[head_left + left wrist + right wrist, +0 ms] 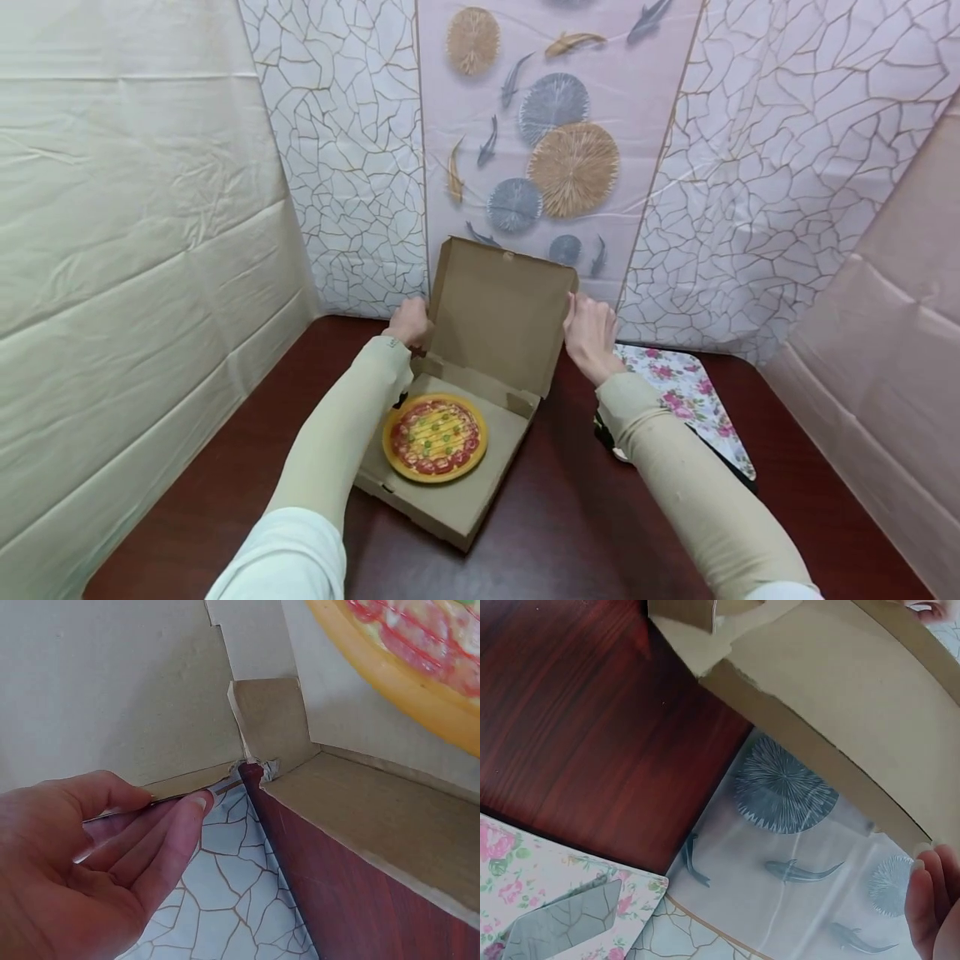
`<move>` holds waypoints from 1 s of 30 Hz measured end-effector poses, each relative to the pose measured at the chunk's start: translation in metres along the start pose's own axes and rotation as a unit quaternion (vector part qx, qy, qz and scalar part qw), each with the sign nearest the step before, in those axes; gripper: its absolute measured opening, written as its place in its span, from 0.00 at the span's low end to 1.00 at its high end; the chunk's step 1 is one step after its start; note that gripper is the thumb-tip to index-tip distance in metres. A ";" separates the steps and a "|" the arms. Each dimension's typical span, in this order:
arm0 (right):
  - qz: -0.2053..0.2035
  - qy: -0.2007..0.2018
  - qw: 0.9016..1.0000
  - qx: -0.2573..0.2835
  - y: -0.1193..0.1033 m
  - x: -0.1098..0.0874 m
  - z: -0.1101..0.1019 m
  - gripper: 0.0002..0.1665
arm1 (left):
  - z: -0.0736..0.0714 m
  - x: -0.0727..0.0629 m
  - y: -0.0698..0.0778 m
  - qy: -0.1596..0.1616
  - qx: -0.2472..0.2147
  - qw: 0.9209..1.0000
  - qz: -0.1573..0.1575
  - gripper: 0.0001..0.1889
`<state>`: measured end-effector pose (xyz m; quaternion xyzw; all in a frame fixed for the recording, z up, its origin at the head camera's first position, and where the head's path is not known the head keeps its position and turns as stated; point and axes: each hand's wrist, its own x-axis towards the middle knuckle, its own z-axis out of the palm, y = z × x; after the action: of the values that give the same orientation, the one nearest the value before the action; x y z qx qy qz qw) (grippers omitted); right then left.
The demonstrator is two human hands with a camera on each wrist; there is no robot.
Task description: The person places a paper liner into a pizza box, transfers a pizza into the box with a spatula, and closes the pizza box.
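Observation:
A brown cardboard pizza box (495, 467) stands with its lid (502, 317) raised and leaning back. Inside its base lies a round pizza (438, 437) with a yellow rim, red topping and green bits. My left hand (408, 321) grips the lid's left side; in the left wrist view, thumb and fingers (176, 840) pinch the thin side flap (195, 780) near the torn hinge corner. On the opposite side, my right hand (590, 333) holds the lid's right edge near the upper corner. Only the fingertips (922, 889) of that hand show in the right wrist view.
A floral cutting board (675, 383) lies on the dark red table (570, 517) at the right, partly behind my right forearm. A flat shiny blade (562, 922) rests on it. Patterned sheeting (352, 158) hangs close behind the lid, and pale fabric walls (135, 250) flank the table.

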<state>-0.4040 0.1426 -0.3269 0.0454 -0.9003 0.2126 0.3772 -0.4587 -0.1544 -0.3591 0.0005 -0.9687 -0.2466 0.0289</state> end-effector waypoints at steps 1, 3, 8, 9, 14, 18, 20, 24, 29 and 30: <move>0.001 0.001 1.000 -0.001 0.000 0.000 0.000 0.23 | 0.000 0.000 0.000 -0.001 -0.007 1.000 0.001 0.06; 0.002 0.001 1.000 -0.001 0.000 0.001 -0.001 0.23 | -0.001 0.002 0.000 0.001 -0.017 1.000 0.002 0.04; -0.003 0.001 1.000 -0.002 0.002 0.001 -0.001 0.23 | -0.001 0.004 0.001 0.003 -0.023 1.000 0.003 0.04; -0.005 0.003 1.000 -0.002 0.003 0.001 0.000 0.23 | -0.001 0.003 0.002 0.003 -0.027 1.000 0.001 0.05; -0.017 0.011 1.000 0.000 0.005 0.002 0.000 0.22 | 0.000 0.001 0.003 -0.011 -0.044 0.999 -0.014 0.11; -0.020 0.010 1.000 0.004 0.006 0.002 -0.001 0.22 | 0.000 -0.001 0.004 -0.019 -0.051 0.998 -0.022 0.09; -0.018 0.012 1.000 0.006 0.007 0.001 -0.001 0.21 | -0.001 -0.002 0.004 -0.021 -0.054 0.998 -0.022 0.13; -0.007 0.015 1.000 0.007 0.009 0.001 0.000 0.21 | -0.001 -0.001 0.003 -0.023 -0.054 0.998 -0.018 0.21; -0.003 0.010 1.000 0.005 0.009 0.000 0.001 0.20 | 0.001 0.001 0.000 -0.020 -0.053 0.998 -0.016 0.15; -0.003 0.008 1.000 0.004 0.009 0.000 0.002 0.20 | 0.001 0.001 0.000 -0.017 -0.053 0.998 -0.017 0.13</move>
<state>-0.4076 0.1504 -0.3308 0.0478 -0.8961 0.2155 0.3851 -0.4596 -0.1543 -0.3599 0.0116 -0.9544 -0.2983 0.0082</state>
